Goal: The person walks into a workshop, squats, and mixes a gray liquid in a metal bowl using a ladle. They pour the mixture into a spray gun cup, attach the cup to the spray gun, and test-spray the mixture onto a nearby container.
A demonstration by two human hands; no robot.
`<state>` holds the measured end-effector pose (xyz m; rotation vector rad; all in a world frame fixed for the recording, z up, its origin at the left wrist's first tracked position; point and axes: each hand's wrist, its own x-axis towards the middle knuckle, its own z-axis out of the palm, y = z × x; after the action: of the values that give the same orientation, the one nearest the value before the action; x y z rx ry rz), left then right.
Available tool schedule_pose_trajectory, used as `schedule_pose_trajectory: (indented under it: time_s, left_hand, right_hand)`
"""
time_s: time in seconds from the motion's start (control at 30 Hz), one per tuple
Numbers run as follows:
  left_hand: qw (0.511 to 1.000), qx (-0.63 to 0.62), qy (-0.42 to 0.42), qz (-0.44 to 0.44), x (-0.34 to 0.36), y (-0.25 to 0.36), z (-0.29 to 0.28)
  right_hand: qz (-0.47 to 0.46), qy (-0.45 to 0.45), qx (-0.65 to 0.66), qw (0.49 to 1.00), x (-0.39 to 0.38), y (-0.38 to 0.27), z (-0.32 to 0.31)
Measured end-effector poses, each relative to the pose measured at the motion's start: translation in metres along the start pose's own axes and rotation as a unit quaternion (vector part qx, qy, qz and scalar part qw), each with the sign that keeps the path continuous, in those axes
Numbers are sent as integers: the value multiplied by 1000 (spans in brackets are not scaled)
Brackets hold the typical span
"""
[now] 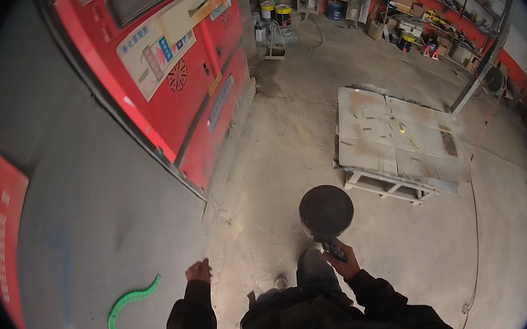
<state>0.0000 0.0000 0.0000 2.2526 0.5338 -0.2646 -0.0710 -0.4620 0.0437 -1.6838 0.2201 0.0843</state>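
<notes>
My right hand [343, 261] is wrapped round the short dark handle of a hand tool with a broad round dark head [326, 211]. The head points away from me, with its flat dark face turned up; I cannot make out the exact kind of tool. My left hand [199, 271] hangs in the air to the left, fingers curled in, with nothing visible in it. It is nearest to the dark grey panel [136, 244] on my left. My legs [314, 269] show below, between the two forearms.
A tall red cabinet [174, 64] stands ahead on the left. To the right, flattened cardboard [369, 146] covers a low wooden stand [386, 188]. A hose [474, 205] runs along the concrete floor at right. Shelves [436, 21] and paint cans [283, 14] line the back.
</notes>
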Motion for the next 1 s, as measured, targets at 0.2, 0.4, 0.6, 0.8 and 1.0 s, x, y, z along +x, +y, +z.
schedule_pose_trajectory:
  time_s: [0.2,0.4,0.6,0.8,1.0]
  left_hand:
    - [973,-210,15,91,103,185,63]
    - [950,-220,-71,209,156,342,171]
    - [931,-168,31,324,214,516,158]
    - [853,-118,193,471,339,660,151]
    - [735,23,-27,677,489,837,175]
  right_hand:
    - [-71,-113,-56,990,215,-25,-25]
    - [-114,-168,40,978,396,-31,-71]
    - [-177,-208,-33,962,526,-148,-95]
    - [-108,-223,-83,965,692,-147,-142]
    - [-154,-177,-153,960,835,-160,-221]
